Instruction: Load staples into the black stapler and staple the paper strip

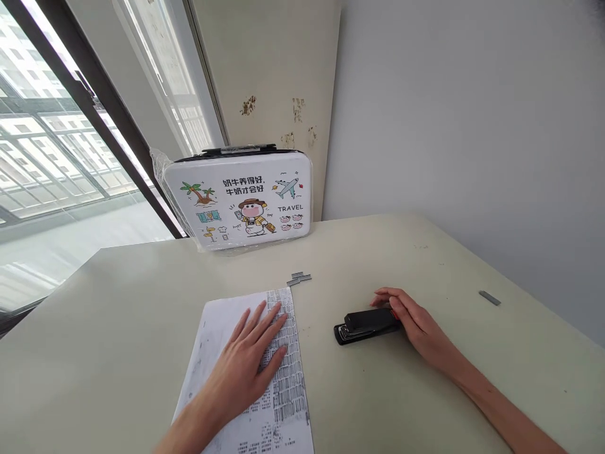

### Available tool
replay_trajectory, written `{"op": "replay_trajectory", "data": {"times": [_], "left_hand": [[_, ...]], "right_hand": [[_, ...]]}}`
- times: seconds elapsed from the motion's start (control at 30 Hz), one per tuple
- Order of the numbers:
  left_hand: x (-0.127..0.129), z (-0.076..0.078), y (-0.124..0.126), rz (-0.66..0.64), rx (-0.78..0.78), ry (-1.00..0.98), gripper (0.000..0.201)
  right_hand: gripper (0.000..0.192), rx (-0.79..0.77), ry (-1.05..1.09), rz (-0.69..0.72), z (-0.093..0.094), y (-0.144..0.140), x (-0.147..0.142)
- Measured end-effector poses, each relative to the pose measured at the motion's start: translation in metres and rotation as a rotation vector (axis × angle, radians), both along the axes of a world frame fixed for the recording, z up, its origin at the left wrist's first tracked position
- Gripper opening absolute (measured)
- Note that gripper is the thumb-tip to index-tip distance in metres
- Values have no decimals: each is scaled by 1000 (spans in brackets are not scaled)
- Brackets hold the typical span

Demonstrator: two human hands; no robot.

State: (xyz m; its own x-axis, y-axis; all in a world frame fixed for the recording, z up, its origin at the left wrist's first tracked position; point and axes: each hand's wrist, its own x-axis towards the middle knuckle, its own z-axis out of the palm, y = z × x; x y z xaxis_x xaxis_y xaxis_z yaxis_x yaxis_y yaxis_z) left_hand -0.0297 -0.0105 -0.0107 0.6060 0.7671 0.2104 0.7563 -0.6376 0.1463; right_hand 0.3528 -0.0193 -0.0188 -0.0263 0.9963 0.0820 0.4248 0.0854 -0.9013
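Currently, white rectangular printed paper (285, 391) lies under the left hand (246, 362), fingers spread, and black oblong stapler (369, 322) beside the right hand's (416, 321) curled fingers (grip: cannot tell); apparently early stage, paper steadied, stapler not yet applied.

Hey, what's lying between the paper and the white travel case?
In the head view, a few grey staple strips lie there, by the paper at its far right corner.

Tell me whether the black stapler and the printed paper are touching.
Apart. The head view plainly shows a strip of bare tabletop between the black stapler and the right edge of the printed paper.
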Motion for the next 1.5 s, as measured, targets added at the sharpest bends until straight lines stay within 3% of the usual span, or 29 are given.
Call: {"op": "replay_trajectory", "data": {"times": [0.3,0.47,0.6,0.7,0.83,1.07,1.17,1.3,1.4,1.5], "left_hand": [[10,11,2,-34,27,-104,53],[58,22,4,-141,-22,-215,38],[101,22,11,-162,-50,-293,24],[117,20,17,-162,-38,-320,14],[109,22,17,-161,-26,-303,10],[64,38,21,-160,-71,-256,20],[55,40,45,-29,-21,-231,25],[61,31,87,208,53,-177,20],[68,24,106,269,59,-174,23],[70,26,106,275,67,-196,29]], "right_hand": [[46,19,6,-27,3,0,-4],[50,40,1,17,10,-3,-9],[36,98,-157,133,14,-6,-13],[31,106,-227,164,16,-6,-14],[31,90,-250,151,17,-4,-13],[34,66,-215,147,16,-5,-12],[33,61,-207,147,16,-6,-12],[34,62,-201,149,17,-6,-12],[34,78,-204,152,18,-6,-13],[33,84,-211,153,19,-5,-13]]}}
